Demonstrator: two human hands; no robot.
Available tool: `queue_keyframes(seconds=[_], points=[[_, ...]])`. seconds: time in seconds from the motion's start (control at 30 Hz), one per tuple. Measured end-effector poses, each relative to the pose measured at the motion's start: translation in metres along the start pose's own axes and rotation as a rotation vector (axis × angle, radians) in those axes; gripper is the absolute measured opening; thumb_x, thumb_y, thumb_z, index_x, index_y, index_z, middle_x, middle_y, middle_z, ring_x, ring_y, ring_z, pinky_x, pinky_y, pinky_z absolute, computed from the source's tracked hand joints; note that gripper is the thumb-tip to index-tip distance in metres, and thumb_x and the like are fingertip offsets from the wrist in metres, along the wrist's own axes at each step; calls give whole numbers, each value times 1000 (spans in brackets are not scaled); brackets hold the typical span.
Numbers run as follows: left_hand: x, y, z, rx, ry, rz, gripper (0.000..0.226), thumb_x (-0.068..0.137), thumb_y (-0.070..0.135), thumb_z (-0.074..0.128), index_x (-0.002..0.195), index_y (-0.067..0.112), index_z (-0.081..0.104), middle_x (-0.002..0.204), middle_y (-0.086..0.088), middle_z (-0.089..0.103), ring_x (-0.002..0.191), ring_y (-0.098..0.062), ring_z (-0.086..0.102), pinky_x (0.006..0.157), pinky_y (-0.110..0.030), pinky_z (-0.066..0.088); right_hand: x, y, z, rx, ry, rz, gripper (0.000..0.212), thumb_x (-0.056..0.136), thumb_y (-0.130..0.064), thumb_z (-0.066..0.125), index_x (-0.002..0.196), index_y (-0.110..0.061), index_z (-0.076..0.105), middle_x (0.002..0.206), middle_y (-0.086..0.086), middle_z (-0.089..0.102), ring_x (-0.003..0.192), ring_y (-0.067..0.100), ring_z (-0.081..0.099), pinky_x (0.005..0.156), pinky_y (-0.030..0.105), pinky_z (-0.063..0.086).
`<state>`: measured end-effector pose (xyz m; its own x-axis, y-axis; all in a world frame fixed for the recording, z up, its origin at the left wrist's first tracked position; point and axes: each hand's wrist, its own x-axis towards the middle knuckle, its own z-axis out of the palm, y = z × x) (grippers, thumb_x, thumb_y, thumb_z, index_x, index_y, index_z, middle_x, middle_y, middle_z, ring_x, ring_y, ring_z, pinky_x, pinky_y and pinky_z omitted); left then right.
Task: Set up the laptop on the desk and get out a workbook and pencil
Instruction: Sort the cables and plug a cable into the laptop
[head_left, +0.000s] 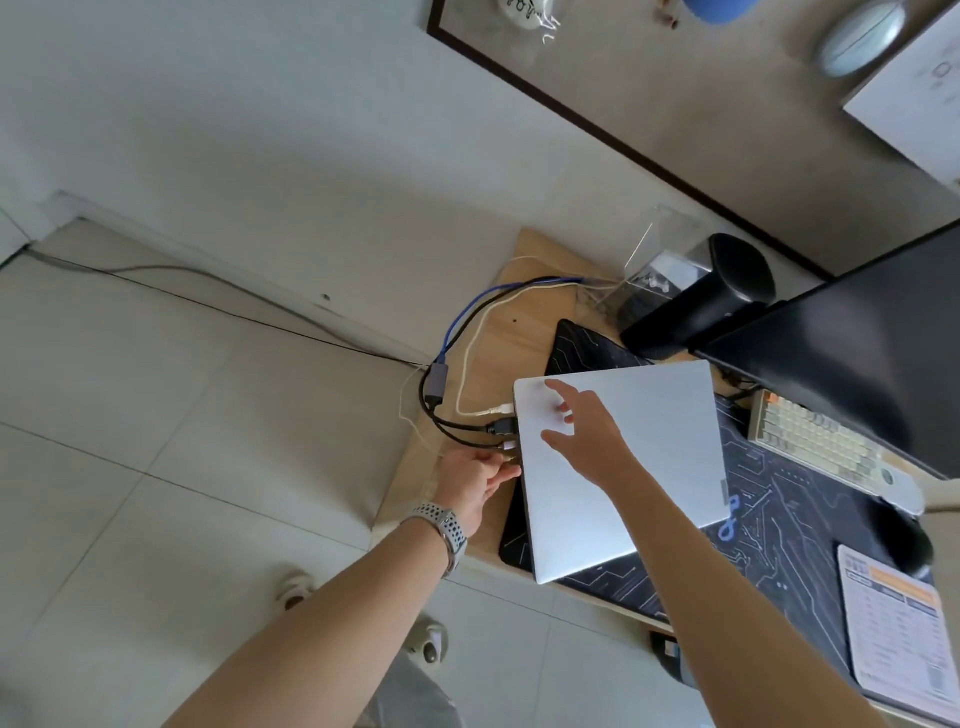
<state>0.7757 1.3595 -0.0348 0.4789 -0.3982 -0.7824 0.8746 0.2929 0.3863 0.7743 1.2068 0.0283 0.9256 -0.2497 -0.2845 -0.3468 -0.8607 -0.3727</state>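
A closed silver laptop (649, 467) lies flat on a dark patterned desk mat (779, 519) on the wooden desk (535, 270). Several cables (467, 332) run to plugs along its left edge. My left hand (475, 480), with a watch on the wrist, pinches a small plug at the laptop's left edge. My right hand (587, 431) hovers over the lid near its left corner, fingers spread, holding nothing. A printed booklet (898, 629) lies on the mat at the right. No pencil is visible.
A dark monitor (857, 343) stands at the right with a keyboard (815, 441) under it. A black cylinder speaker (706, 296) and a clear plastic stand (660, 270) sit behind the laptop. A black mouse (904, 540) lies near the booklet. The tiled floor (156, 441) lies left of the desk.
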Motion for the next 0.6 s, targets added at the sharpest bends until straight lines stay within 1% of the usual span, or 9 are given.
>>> queue_keyframes(seconds=[0.03,0.1,0.2,0.27,0.33,0.37,0.47,0.53,0.6], points=[[1,0,0,-8,3,2,18,93,1,50,78,5,57,56,2,68,60,-10,70,56,-16,48,2,-1,0,-3,0,-11,64,85,-19,68,140,-28,37,125,8,47,98,11,46,85,21,41],[3,0,0,-8,11,7,16,93,3,52,79,4,58,62,-1,69,61,-10,70,63,-20,48,6,-2,0,-26,-5,-28,64,84,-20,68,140,-29,37,125,7,46,102,14,48,87,24,42],[8,-1,-2,-10,-3,16,14,93,4,53,80,4,58,69,-3,69,65,-10,71,64,-21,47,10,-6,1,-124,-5,-58,66,83,-25,70,140,-28,37,129,8,43,115,23,47,93,31,43],[8,-3,-2,-10,-26,18,15,93,3,52,80,5,58,69,-2,69,65,-9,70,64,-20,46,11,-9,2,-212,4,-90,66,82,-28,71,140,-27,38,133,8,38,118,23,43,90,29,43],[7,-4,0,14,-53,31,17,93,2,51,79,7,58,64,3,70,66,-9,70,59,-17,48,10,-10,3,-273,21,-112,67,81,-31,73,139,-27,40,133,7,36,117,21,41,86,27,45],[7,-4,0,14,-57,40,17,93,1,50,79,7,58,63,4,70,66,-9,70,60,-18,48,10,-10,4,-286,31,-120,67,80,-31,74,138,-27,41,134,6,35,118,21,40,84,28,46],[7,-5,1,-1,-46,45,15,91,-1,51,82,9,58,72,2,68,67,-12,69,68,-26,40,9,-9,6,-325,60,-139,69,76,-31,77,135,-28,43,136,7,32,120,24,37,83,34,52],[6,-6,0,14,-49,23,15,91,0,51,83,10,59,73,1,66,63,-10,66,66,-27,37,10,-8,6,-361,82,-163,70,73,-32,79,134,-29,43,136,8,33,121,27,36,85,38,53],[7,-6,-2,17,-66,-15,14,91,2,51,83,10,59,70,-1,65,53,-7,60,63,-28,34,11,-8,7,-382,93,-184,72,71,-33,80,133,-28,44,138,10,33,122,30,36,88,41,52]])
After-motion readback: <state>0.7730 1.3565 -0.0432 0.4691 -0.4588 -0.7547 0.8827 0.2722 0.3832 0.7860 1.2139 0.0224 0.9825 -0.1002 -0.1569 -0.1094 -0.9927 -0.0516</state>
